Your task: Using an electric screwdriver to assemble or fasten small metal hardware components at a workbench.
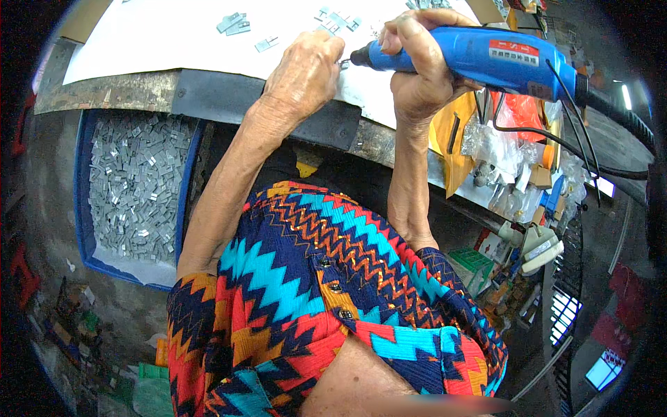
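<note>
My left hand (304,73) is closed near the edge of the white-topped workbench, its fingertips pressed together around a small metal piece (344,64), mostly hidden. In my right hand (422,80) is a blue corded power tool (472,50), shaped like an electric screwdriver and lying nearly level. Its black nose points left, close to my left fingertips; I cannot tell whether its tip touches the piece. Beyond my left hand lie several small flat grey parts (336,21), with a short stack of them (234,24) and a single one (266,44) farther left.
Below the bench at left stands a blue bin (85,194) full of small grey parts (139,181). Black cables (556,137) trail from the tool to the right. Plastic bags (500,149) and a yellow envelope (451,139) crowd the bench's right side. Dark padding (222,97) covers the front edge.
</note>
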Demonstrator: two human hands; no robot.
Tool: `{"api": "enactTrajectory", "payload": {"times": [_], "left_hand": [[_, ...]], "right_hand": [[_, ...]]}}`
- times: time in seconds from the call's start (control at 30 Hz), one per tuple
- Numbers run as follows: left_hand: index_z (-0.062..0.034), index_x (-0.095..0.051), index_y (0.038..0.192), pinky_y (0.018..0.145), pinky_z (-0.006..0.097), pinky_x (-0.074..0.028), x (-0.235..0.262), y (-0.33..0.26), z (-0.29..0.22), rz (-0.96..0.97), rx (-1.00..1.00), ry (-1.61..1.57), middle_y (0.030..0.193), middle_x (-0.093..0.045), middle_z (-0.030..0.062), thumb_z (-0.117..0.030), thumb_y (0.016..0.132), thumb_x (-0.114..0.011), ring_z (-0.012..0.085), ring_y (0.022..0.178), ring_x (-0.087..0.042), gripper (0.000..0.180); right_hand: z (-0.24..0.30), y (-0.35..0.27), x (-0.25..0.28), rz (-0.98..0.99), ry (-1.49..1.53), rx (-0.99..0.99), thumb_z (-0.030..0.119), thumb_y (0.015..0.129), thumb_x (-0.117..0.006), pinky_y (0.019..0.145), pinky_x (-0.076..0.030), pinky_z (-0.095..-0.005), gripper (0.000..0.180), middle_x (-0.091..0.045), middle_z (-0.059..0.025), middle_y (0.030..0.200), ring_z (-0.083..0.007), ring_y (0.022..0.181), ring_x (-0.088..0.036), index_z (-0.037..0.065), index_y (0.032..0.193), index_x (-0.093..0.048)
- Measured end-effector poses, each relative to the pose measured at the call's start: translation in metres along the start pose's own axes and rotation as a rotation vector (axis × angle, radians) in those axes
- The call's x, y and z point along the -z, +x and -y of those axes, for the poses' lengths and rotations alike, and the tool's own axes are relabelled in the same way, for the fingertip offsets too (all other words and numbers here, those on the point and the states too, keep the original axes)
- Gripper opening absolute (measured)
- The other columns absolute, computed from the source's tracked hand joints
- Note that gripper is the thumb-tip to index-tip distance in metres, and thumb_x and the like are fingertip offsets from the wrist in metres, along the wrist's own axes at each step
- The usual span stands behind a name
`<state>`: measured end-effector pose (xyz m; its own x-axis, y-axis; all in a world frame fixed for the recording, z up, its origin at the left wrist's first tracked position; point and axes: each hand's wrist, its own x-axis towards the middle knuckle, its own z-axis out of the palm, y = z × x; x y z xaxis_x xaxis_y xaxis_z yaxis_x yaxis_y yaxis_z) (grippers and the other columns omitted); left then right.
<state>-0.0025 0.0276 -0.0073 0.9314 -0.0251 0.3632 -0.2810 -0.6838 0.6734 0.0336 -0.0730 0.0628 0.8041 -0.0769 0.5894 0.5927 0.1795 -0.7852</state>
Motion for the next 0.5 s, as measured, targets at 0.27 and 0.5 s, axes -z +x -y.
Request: {"api": "enactTrajectory", "payload": {"times": [0.27, 0.5], "left_hand": [[0.0004, -0.055, 0.082, 0.076, 0.040, -0.046, 0.001, 0.001, -0.003, 0.034, 0.022, -0.002, 0.081, -0.055, 0.0162, -0.002, 0.071, -0.057, 0.0316, 0.083, -0.054, 0.012], [-0.0005, -0.054, 0.080, 0.077, 0.040, -0.045, 0.000, -0.001, -0.002, 0.017, 0.051, -0.031, 0.081, -0.055, 0.0150, -0.003, 0.070, -0.059, 0.0310, 0.084, -0.054, 0.012]], "right_hand": [[-0.015, 0.006, 0.009, 0.093, -0.035, 0.043, 0.001, 0.069, -0.057, 0.055, -0.045, -0.0276, 0.026, -0.053, -0.0075, 0.076, -0.0131, 0.057, -0.051, 0.000, 0.094, -0.048], [0.004, 0.002, 0.002, 0.084, -0.098, -0.098, 0.003, 0.067, -0.059, 0.054, -0.045, -0.0278, 0.026, -0.053, -0.0076, 0.070, -0.0140, 0.055, -0.052, 0.000, 0.090, -0.049]]}}
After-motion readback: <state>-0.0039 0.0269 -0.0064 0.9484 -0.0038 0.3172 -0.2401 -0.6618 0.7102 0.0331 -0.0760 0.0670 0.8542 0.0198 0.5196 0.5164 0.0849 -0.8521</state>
